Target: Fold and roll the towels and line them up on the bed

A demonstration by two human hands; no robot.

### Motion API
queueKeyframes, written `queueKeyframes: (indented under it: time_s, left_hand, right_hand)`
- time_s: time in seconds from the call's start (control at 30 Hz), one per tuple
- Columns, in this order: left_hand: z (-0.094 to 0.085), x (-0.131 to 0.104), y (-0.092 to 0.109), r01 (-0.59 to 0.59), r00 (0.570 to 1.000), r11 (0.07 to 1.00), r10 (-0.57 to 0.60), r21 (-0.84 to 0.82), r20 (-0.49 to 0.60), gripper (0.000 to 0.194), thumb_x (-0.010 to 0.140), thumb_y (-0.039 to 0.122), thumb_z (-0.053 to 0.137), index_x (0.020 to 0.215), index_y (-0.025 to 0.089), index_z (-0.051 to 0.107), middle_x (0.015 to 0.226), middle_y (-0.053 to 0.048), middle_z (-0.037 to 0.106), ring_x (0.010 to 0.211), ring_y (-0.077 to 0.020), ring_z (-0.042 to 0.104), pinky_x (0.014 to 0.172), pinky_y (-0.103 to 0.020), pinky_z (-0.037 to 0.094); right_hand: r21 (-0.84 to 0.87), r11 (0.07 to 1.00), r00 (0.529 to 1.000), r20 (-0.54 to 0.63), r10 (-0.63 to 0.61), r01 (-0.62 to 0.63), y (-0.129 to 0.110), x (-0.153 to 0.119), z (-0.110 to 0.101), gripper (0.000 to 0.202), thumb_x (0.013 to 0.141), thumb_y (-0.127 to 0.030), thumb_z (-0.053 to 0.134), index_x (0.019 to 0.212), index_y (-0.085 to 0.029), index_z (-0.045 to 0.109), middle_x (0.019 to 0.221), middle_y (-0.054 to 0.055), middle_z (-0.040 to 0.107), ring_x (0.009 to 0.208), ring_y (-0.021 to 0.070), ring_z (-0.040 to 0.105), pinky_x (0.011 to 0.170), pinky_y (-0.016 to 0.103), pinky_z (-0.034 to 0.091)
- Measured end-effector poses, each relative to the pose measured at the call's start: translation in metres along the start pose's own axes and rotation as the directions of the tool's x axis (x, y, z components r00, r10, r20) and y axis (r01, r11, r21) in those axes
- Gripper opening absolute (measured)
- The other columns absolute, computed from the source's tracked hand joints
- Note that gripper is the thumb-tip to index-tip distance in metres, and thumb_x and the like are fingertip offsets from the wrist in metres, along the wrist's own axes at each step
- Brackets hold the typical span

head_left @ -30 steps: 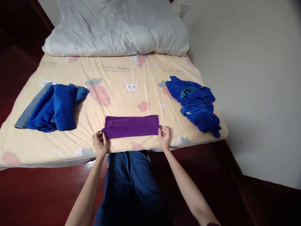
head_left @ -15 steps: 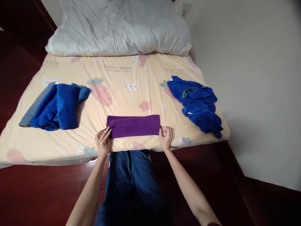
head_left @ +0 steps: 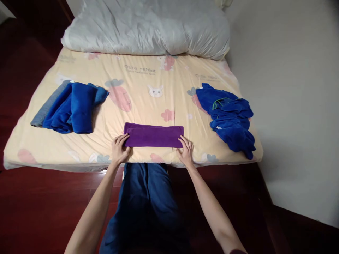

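A purple towel [head_left: 155, 137], folded into a long narrow strip, lies flat near the front edge of the bed. At its left end rests my left hand [head_left: 120, 148], fingertips on the cloth and thumb apart near the front corner. My right hand [head_left: 185, 150] touches the opposite end, its fingers stretched over the edge and the thumb spread below. Both hands are open. Along the far side of the strip, an under layer shows slightly past the top one.
Blue and grey-blue folded cloths [head_left: 79, 107] lie on the left of the patterned bed sheet [head_left: 148, 107]. A crumpled blue cloth pile [head_left: 233, 120] with green trim sits at the right. Across the back is a grey-white quilt [head_left: 148, 28]; a wall [head_left: 291, 88] stands to the right.
My hands have loosened from pinching the towel's ends to lying with fingers spread. The towel's upper layer now lies straighter along the far edge. The view has shifted slightly.
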State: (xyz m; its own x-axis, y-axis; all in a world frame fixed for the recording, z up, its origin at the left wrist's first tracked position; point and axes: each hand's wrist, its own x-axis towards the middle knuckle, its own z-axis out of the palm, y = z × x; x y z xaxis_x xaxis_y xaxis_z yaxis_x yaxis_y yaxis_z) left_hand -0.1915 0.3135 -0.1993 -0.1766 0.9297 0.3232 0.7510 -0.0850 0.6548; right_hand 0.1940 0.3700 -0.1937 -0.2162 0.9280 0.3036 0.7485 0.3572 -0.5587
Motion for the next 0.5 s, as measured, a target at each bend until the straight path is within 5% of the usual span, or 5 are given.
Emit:
queueKeyframes:
  time_s: [0.23, 0.5]
  left_hand:
    - [-0.003, 0.004, 0.006, 0.087, 0.995, 0.989, -0.093, -0.116, -0.042, 0.031, 0.092, 0.033, 0.054, 0.119, 0.024, 0.066, 0.128, -0.008, 0.068, 0.126, -0.0273, 0.053, 0.115, -0.050, 0.036]
    - [0.002, -0.003, -0.008, 0.346, 0.921, 0.914, -0.374, -0.213, -0.108, 0.032, 0.092, 0.049, 0.058, 0.106, 0.020, 0.063, 0.106, -0.009, 0.058, 0.102, -0.0242, 0.060, 0.089, -0.037, 0.052]
  right_hand:
    - [0.185, 0.982, 0.994, -0.108, -0.008, 0.028, 0.002, 0.005, 0.001, 0.041, 0.089, -0.012, 0.049, 0.124, -0.024, 0.067, 0.136, 0.007, 0.065, 0.130, 0.0244, 0.052, 0.111, 0.048, 0.044]
    - [0.272, 0.947, 0.950, -0.209, 0.232, -0.172, 0.020, -0.002, 0.016, 0.023, 0.096, -0.035, 0.055, 0.110, -0.021, 0.066, 0.106, 0.010, 0.064, 0.106, 0.0250, 0.062, 0.097, 0.043, 0.053]
